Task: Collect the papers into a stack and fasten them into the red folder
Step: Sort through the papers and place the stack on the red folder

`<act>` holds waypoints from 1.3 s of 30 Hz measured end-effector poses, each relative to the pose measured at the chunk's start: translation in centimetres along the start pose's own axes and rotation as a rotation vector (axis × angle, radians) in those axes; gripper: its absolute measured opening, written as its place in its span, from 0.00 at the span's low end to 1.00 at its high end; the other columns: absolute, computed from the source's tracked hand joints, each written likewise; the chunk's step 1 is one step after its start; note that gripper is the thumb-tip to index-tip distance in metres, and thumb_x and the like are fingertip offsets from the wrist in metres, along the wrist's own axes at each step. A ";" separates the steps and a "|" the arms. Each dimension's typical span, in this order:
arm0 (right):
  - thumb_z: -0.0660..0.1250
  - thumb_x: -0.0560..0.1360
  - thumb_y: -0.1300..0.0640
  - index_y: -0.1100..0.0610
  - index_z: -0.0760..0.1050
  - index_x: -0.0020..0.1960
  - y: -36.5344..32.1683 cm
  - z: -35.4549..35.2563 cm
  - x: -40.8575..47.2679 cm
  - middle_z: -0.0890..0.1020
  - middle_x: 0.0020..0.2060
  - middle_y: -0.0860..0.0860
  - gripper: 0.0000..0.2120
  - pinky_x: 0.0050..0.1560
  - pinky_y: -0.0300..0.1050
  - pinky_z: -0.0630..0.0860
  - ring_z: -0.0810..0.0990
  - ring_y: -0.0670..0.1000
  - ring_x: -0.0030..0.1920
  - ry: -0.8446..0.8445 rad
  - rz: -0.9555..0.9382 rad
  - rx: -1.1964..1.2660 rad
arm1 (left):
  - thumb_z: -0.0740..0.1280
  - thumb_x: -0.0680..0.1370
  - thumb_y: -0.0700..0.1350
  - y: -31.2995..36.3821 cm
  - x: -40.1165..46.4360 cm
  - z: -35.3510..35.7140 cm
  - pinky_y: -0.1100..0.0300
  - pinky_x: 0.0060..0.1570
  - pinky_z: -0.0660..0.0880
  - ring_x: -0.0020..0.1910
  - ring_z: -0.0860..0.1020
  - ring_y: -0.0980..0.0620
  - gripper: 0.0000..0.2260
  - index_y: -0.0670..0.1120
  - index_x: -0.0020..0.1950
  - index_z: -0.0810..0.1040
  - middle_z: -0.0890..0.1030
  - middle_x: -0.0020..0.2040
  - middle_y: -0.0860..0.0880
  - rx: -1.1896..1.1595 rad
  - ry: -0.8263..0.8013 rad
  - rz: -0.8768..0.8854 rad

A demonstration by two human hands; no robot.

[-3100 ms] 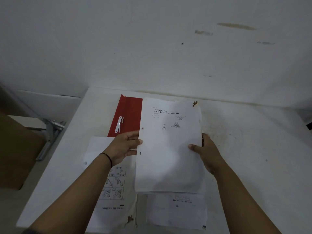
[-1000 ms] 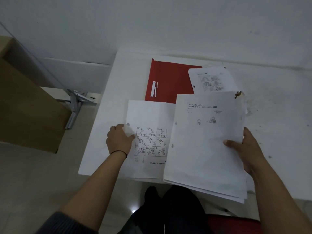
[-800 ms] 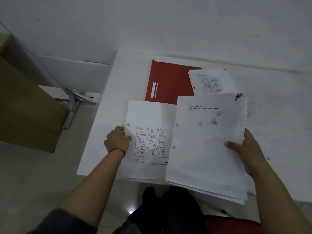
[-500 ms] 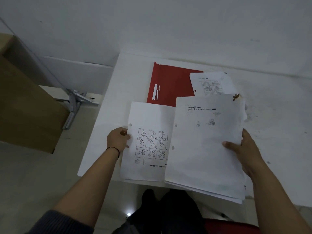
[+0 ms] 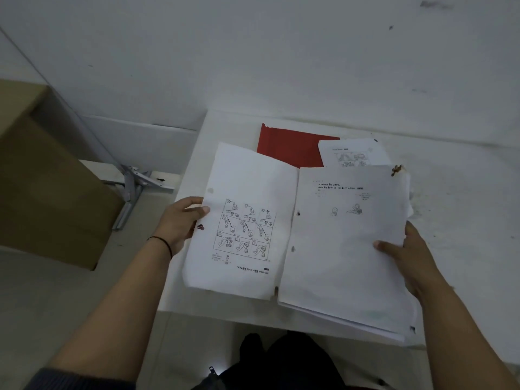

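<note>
Two hands are in view above the near edge of a white table (image 5: pixel 464 209), with dark-clothed legs (image 5: pixel 281 361) visible below that edge. The right hand (image 5: pixel 408 257) grips the stack of papers (image 5: pixel 346 249) at its right margin, thumb on the top sheet and fingers underneath; the stack overhangs the near table edge. The left hand (image 5: pixel 180 223) pinches the left margin of a single sheet (image 5: pixel 244 220) printed with a grid of diagrams, thumb on top; whether its far end rests on the table cannot be told. This sheet's right edge lies just beside the stack's left edge.

Beyond both, the red folder (image 5: pixel 287 144) lies flat on the table, partly covered by the held sheet and by one loose printed sheet (image 5: pixel 354 153) resting at its right. The tabletop is scuffed and speckled with small dark marks at right.

To the left, on a pale floor (image 5: pixel 56 291), stands a brown cardboard box (image 5: pixel 42 175), with a grey metal bracket (image 5: pixel 132 187) beside it. A marked white wall (image 5: pixel 281 52) closes the background.
</note>
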State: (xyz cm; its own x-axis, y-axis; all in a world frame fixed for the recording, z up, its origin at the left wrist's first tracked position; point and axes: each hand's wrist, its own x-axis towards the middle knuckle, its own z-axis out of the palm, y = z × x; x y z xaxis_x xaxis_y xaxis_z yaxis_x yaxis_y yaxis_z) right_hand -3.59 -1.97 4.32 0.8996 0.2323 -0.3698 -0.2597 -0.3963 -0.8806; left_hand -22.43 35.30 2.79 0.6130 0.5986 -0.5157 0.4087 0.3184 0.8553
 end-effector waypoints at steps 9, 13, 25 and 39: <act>0.72 0.70 0.65 0.52 0.67 0.69 -0.2 0.3 0.5 0.77 0.61 0.55 0.30 0.59 0.57 0.74 0.76 0.59 0.58 -0.007 -0.012 0.007 | 0.67 0.75 0.36 2.3 0.5 -2.2 0.43 0.56 0.74 0.45 0.79 0.43 0.09 0.43 0.54 0.78 0.83 0.47 0.42 -0.091 0.035 0.039; 0.71 0.71 0.66 0.54 0.65 0.70 -0.5 1.5 0.7 0.75 0.60 0.54 0.31 0.59 0.56 0.73 0.75 0.58 0.58 -0.026 -0.014 0.068 | 0.66 0.75 0.36 2.1 0.3 -0.3 0.45 0.55 0.74 0.42 0.80 0.45 0.06 0.45 0.49 0.79 0.84 0.43 0.45 -0.126 -0.039 0.006; 0.81 0.57 0.48 0.51 0.66 0.70 -1.1 3.1 0.1 0.77 0.63 0.51 0.46 0.62 0.60 0.73 0.76 0.57 0.61 -0.110 0.015 0.235 | 0.69 0.74 0.37 0.9 -0.5 6.6 0.62 0.35 0.79 0.40 0.81 0.50 0.08 0.41 0.52 0.79 0.82 0.47 0.43 -0.046 -0.202 -0.057; 0.67 0.75 0.58 0.44 0.71 0.67 -0.6 3.3 -0.1 0.80 0.60 0.47 0.22 0.61 0.58 0.75 0.79 0.50 0.60 -0.223 -0.071 0.215 | 0.69 0.74 0.36 1.0 -0.2 10.1 0.67 0.32 0.77 0.29 0.78 0.61 0.07 0.43 0.51 0.82 0.82 0.31 0.57 0.193 -0.333 0.067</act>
State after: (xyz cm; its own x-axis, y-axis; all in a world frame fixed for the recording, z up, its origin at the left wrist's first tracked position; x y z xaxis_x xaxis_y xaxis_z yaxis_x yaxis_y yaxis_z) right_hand -4.70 1.13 3.90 0.8251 0.4515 -0.3396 -0.2884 -0.1803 -0.9404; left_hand -15.32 28.08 3.22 0.8156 0.3324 -0.4737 0.4604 0.1231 0.8791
